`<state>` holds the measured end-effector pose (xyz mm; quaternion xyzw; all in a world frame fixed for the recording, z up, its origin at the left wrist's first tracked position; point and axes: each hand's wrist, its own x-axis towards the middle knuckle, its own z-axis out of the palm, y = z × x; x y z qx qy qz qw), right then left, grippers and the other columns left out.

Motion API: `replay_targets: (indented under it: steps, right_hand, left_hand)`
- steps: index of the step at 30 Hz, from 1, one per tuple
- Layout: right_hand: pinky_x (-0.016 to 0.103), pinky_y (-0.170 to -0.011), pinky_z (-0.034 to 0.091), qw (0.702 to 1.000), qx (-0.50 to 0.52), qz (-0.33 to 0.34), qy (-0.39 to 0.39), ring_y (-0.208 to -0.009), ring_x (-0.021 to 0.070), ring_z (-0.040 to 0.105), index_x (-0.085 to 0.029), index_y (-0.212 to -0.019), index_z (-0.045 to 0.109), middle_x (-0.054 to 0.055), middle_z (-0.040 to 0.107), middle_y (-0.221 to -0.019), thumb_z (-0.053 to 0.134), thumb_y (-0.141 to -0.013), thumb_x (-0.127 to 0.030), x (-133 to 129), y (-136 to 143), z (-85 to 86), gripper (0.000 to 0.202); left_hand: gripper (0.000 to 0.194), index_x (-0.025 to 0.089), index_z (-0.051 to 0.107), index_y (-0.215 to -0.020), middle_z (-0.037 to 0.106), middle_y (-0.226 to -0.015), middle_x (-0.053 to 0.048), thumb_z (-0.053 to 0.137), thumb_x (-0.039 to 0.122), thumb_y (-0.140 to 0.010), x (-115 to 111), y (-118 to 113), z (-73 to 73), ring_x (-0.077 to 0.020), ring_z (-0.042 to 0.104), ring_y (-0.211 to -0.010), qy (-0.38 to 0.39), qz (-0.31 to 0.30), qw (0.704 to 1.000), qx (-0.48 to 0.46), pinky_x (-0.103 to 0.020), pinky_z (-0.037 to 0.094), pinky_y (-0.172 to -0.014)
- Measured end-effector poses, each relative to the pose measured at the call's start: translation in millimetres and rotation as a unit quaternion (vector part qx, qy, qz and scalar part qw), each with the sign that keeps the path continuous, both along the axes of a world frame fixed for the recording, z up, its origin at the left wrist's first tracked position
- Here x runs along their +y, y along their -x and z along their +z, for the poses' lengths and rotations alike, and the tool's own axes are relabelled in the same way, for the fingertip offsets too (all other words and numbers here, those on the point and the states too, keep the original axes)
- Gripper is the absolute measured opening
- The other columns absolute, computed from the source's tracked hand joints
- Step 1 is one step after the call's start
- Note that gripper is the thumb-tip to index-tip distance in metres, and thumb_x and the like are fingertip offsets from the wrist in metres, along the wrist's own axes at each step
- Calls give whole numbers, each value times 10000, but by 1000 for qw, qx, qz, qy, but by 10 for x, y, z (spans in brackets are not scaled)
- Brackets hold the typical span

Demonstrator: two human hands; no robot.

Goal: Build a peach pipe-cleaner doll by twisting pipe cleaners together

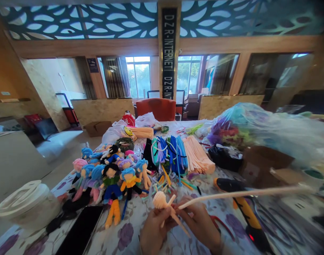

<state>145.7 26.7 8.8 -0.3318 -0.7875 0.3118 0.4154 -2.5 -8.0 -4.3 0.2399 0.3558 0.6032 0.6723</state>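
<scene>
Just beyond the held peach figure (pixel 159 200): dolls (pixel 112 190), scattered stems (pixel 166 176).

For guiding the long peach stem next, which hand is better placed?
Probably the right hand: its fingers appear to pinch the long peach stem, which extends out over that side, while the left hand is occupied holding the small peach figure.

Head-height view, forward and downward
</scene>
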Motion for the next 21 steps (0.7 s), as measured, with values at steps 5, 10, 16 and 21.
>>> replay_targets:
  steps: [5,10,16,21]
  right_hand:
    - [266,-641,496,996,43,-31,72,-729,198,651,-174,-805,683,53,693,-779,594,-823,-296,-11,26,-48,152]
    - [233,-602,498,993,84,-27,83,-695,177,654,-158,-783,655,53,693,-749,563,-841,-277,-1,24,-80,162]
    - [220,-546,441,996,48,-42,64,-599,146,588,-151,-696,639,24,638,-644,558,-835,-223,4,37,-21,176]
    - [212,-565,442,997,50,-51,37,-657,143,575,-166,-650,625,21,601,-702,590,-817,-188,-8,37,17,171]
  left_hand:
    - [205,100,707,-705,696,-654,-67,798,227,-572,23,3,-53,-187,631,-637,8,26,999,44,-308,522,-652]
    - [221,90,705,-721,696,-661,-74,787,253,-596,30,25,-62,-192,635,-639,-8,16,996,92,-321,530,-668]
    - [277,91,719,-759,705,-701,-86,798,284,-577,37,34,-63,-206,637,-680,-9,-2,990,140,-320,532,-662]
    - [317,90,714,-656,673,-595,-54,808,369,-538,42,65,-26,-178,617,-599,-16,4,977,211,-292,531,-605]
